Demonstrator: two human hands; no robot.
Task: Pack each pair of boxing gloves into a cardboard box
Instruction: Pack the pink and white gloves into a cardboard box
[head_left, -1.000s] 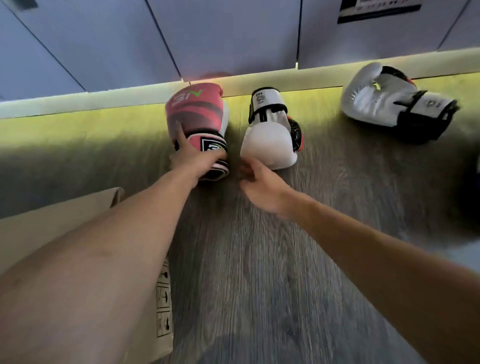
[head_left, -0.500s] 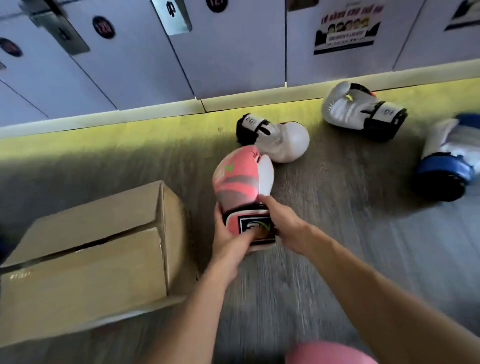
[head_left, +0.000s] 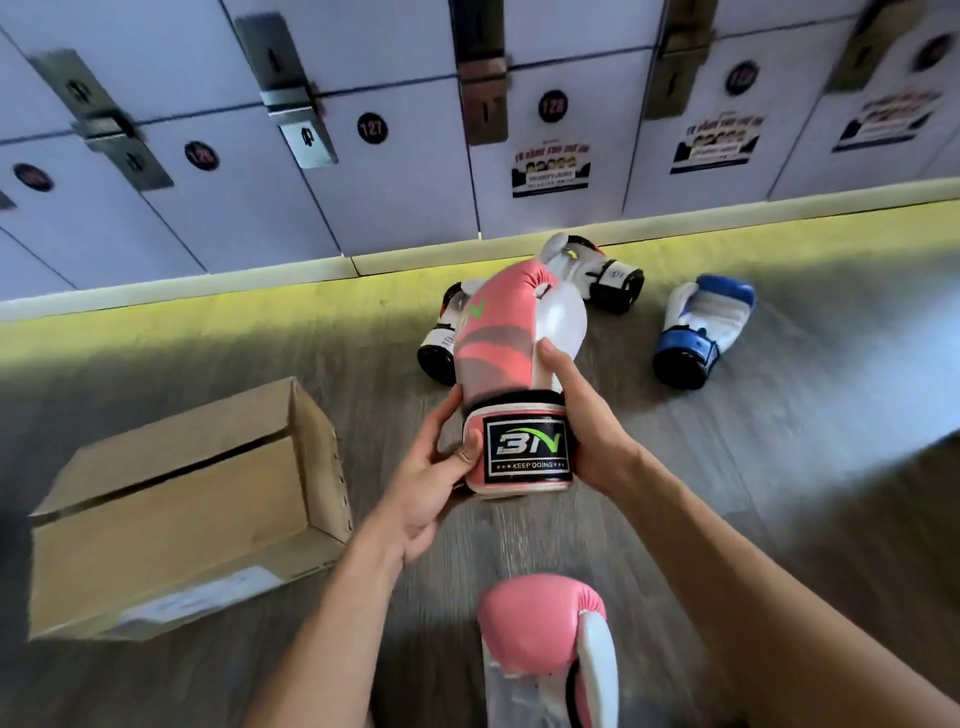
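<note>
A pink boxing glove (head_left: 493, 338) with a black cuff label is lifted above the floor, fist end pointing away from me. My left hand (head_left: 431, 478) grips its cuff from the left and my right hand (head_left: 587, 426) grips the cuff and palm side from the right. A second pink glove (head_left: 540, 618) lies on the floor near me, just below the held one. A cardboard box (head_left: 171, 519) with its top flaps nearly closed sits on the floor to the left of my hands.
Behind the held glove lie two white gloves with black cuffs (head_left: 613, 278) (head_left: 439, 343), partly hidden. A blue and white glove (head_left: 701, 332) lies to the right. White numbered lockers (head_left: 363, 171) line the back above a yellow-lit floor strip.
The pink glove has been pulled from the lockers toward me and lifted, with both hands now on its cuff. The view tilted up, showing the lockers, the box and the second pink glove.
</note>
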